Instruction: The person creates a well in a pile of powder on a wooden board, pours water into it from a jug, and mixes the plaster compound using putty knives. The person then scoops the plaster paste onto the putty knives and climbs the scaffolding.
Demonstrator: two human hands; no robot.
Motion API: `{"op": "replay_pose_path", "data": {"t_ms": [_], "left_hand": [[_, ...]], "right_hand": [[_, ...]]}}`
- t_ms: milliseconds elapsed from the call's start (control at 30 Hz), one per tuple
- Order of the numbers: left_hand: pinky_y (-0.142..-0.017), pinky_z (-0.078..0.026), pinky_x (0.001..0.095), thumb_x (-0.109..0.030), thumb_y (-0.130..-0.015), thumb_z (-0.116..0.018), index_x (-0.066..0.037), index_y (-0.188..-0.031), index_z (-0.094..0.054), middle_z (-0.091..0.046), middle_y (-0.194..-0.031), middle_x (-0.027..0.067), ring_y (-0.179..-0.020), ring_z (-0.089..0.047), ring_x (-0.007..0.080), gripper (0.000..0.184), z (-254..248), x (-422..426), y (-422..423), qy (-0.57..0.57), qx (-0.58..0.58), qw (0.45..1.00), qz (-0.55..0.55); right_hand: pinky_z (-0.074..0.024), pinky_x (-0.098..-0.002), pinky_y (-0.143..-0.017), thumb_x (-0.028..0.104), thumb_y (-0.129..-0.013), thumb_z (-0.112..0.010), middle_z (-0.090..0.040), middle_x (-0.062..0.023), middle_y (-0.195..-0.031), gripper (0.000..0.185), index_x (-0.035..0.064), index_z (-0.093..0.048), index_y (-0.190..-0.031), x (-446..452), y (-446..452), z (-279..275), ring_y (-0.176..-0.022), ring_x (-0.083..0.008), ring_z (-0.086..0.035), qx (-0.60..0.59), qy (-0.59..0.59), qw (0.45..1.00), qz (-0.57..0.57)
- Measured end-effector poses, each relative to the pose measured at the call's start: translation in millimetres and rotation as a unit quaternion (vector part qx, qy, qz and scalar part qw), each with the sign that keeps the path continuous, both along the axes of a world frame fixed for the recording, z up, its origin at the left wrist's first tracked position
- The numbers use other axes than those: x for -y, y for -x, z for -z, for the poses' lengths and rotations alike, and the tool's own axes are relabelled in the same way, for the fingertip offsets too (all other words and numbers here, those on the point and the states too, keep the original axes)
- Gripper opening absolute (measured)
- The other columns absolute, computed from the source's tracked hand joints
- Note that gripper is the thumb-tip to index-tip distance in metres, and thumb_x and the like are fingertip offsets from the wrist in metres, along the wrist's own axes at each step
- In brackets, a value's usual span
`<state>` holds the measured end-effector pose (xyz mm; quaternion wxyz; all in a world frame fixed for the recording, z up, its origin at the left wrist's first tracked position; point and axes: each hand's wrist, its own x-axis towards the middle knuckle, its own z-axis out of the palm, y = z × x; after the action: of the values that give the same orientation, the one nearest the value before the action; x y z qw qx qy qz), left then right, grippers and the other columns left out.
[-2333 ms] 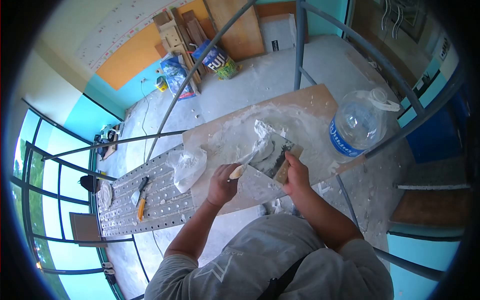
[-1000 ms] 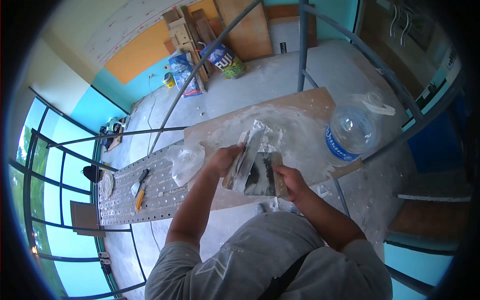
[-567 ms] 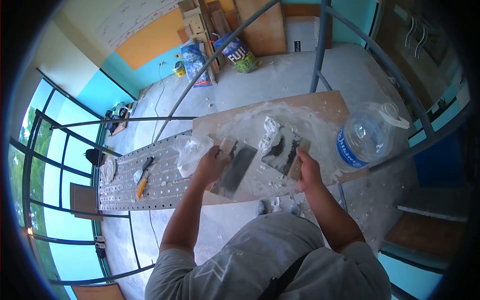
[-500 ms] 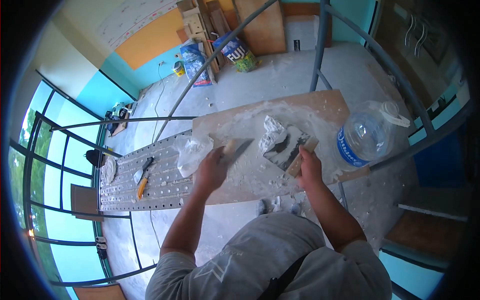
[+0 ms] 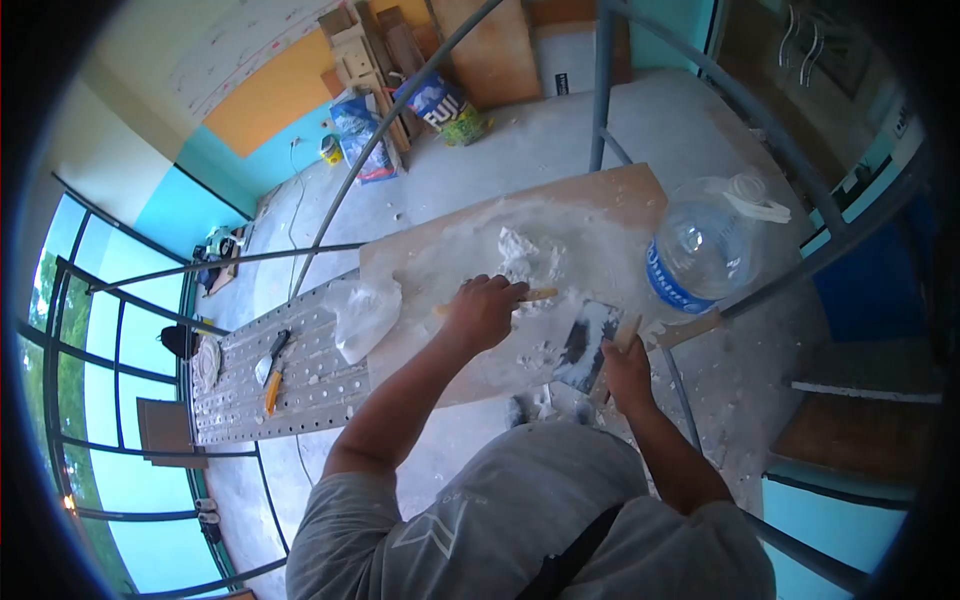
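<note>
My left hand [image 5: 485, 308] is closed around a putty knife, whose pale wooden handle [image 5: 540, 295] sticks out past my fingers; its blade is mostly hidden. Just beyond that hand, a lump of white putty [image 5: 517, 248] lies on the smeared wooden board [image 5: 615, 195]. In my right hand [image 5: 627, 372] is a wide scraper [image 5: 583, 345] with a wooden back edge, held tilted over the board's near edge. Grey and dark smears mark its metal blade.
A large clear water bottle [image 5: 700, 250] stands right of the board. A plastic bag [image 5: 362, 315] lies left, on a perforated metal plank [image 5: 310, 375] with a yellow-handled cutter [image 5: 272, 392] and a dark-handled scraper [image 5: 271, 358]. Scaffold tubes [image 5: 600, 100] surround the platform.
The white lump that was on the wide scraper now lies on the board. My left hand has moved right with the putty knife; the wide scraper has shifted toward me, nearly bare.
</note>
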<state>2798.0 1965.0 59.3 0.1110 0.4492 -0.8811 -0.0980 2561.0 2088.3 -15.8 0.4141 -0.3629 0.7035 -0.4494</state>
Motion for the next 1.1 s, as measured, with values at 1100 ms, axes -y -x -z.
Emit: {"op": "replay_pose_path", "data": {"t_ms": [1100], "left_hand": [[-0.089, -0.05, 0.0441, -0.012, -0.081, -0.062, -0.013, -0.121, -0.063, -0.068, -0.107, 0.0174, -0.101, -0.063, 0.0366, 0.04, 40.9, 173.3, 62.0, -0.054, 0.037, 0.996, 0.056]], "right_hand": [[-0.048, -0.0352, -0.084, 0.016, -0.09, -0.063, -0.063, -0.0123, -0.105, 0.036, -0.0012, -0.054, -0.12, -64.7, 26.2, 4.1, -0.094, -0.0215, -0.061, 0.049, -0.033, 0.974, 0.218]]}}
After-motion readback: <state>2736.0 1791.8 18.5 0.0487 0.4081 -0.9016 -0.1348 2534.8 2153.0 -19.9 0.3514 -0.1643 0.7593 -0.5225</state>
